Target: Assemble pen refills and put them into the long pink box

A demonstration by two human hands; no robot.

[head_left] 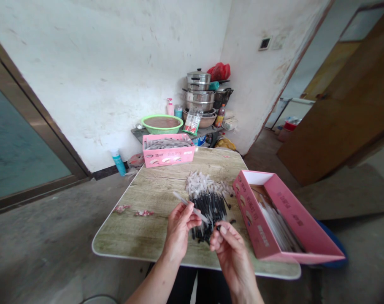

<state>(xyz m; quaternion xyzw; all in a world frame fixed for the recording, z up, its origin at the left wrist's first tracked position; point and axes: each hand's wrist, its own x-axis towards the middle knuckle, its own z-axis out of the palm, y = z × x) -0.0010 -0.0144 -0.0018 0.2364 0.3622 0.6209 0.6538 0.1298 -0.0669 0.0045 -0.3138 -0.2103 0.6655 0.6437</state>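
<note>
My left hand [183, 223] is closed on a translucent white pen barrel [181, 197], which slants from upper left down toward my right hand. Between the thumb and fingers of my right hand [230, 245] is a small black pen part [218, 227], close to the barrel's lower end. Whether the two touch, I cannot tell. Behind and between my hands lies a heap of black pen parts [211, 204]. Beyond it a pile of short whitish translucent pieces [200, 183] spreads on the wood-patterned table [141, 228].
On the right stands an open pink box [257, 215] holding long translucent tubes [282, 228]. Another pink box [169, 157], full of greyish pens, sits at the far left edge. Behind are a green basin [162, 122] and stacked steel pots [200, 99].
</note>
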